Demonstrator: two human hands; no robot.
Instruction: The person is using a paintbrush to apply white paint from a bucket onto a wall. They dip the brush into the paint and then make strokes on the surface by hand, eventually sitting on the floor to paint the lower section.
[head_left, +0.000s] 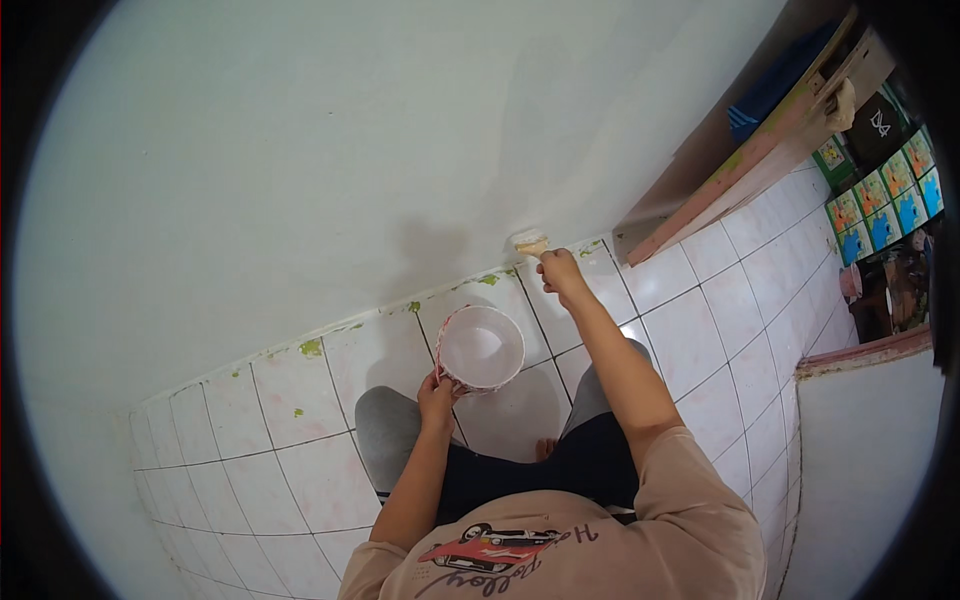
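Note:
My right hand grips the handle of a paintbrush. White paint coats its bristles, which rest against the lower part of the pale wall, just above the floor. In my left hand is the near left rim of a white paint bucket, with red and white smears around its edge. The bucket is between my knees, over the tiles. White paint shows inside it; how deep it goes I cannot tell.
Green paint spots mark the white tiled floor along the wall's foot. On the right, a worn pinkish door stands at an angle, with blue cloth behind it. Patterned green boxes lie beyond the doorway. Another wall rises at lower right.

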